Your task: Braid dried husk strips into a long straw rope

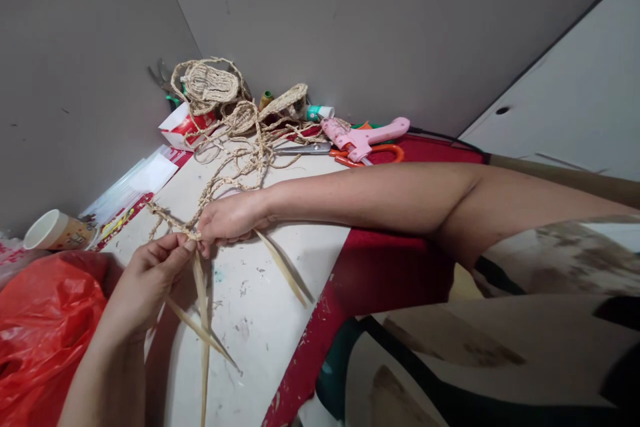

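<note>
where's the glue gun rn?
Head view, right of centre in the upper half: the glue gun lies across the handles of the scissors, just beyond the right forearm.

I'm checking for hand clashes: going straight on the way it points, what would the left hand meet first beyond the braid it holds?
Probably the right hand, which is close beside the left hand at the braid; exact depth is unclear.
</note>
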Available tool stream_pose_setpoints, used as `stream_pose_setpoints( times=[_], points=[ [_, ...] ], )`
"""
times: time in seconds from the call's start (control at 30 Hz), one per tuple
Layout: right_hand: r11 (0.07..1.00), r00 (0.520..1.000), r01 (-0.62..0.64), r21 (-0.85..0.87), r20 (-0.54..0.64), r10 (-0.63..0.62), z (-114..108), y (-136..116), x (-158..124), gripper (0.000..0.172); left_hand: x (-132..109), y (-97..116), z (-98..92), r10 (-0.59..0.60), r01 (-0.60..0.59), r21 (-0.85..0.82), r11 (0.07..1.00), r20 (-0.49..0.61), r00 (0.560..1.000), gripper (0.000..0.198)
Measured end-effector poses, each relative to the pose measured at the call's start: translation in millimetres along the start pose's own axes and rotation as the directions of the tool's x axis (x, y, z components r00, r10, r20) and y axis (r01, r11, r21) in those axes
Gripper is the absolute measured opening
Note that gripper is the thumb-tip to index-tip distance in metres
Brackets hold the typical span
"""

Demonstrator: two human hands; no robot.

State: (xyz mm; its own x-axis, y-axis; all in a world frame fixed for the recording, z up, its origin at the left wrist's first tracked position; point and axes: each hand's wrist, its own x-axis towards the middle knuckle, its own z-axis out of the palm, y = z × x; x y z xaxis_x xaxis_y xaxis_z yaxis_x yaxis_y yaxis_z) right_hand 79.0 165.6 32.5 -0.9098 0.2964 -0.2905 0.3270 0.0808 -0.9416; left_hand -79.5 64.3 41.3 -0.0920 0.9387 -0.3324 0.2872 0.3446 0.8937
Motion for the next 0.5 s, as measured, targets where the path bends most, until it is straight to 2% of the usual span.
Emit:
stream_pose_setpoints(
  times=[0.17, 0.27, 0.33, 0.4, 0.5],
  points=[
    [0.996, 0.997, -0.026, 0.082, 0.074, 0.02, -3, 3, 1, 0.028, 0, 2, 2.4, 0.033, -0.032, 0.104, 0.994, -0.009, 0.999, 0.026],
    [0.969, 0.992, -0.071, 0.237, 0.119, 0.044, -1, 5, 4, 0.027, -3, 8, 3.8, 0.092, -0.082, 0.215, 0.973, -0.033, 0.995, 0.027],
    [0.949, 0.995, -0.076, 0.306, 0.087, 0.051, 3, 5, 5, 0.024, -6, 13, 3.2, 0.123, -0.107, 0.324, 0.94, -0.029, 0.992, 0.028],
    [0.945, 0.998, -0.058, 0.323, 0.01, 0.058, 8, 6, 5, 0.02, -9, 17, 2.4, 0.149, -0.122, 0.478, 0.87, -0.018, 0.989, 0.029],
    [0.959, 0.992, -0.035, 0.281, -0.103, 0.067, 15, 7, 6, 0.014, -14, 21, 4.6, 0.172, -0.093, 0.74, 0.667, -0.032, 0.985, 0.03]
  ],
)
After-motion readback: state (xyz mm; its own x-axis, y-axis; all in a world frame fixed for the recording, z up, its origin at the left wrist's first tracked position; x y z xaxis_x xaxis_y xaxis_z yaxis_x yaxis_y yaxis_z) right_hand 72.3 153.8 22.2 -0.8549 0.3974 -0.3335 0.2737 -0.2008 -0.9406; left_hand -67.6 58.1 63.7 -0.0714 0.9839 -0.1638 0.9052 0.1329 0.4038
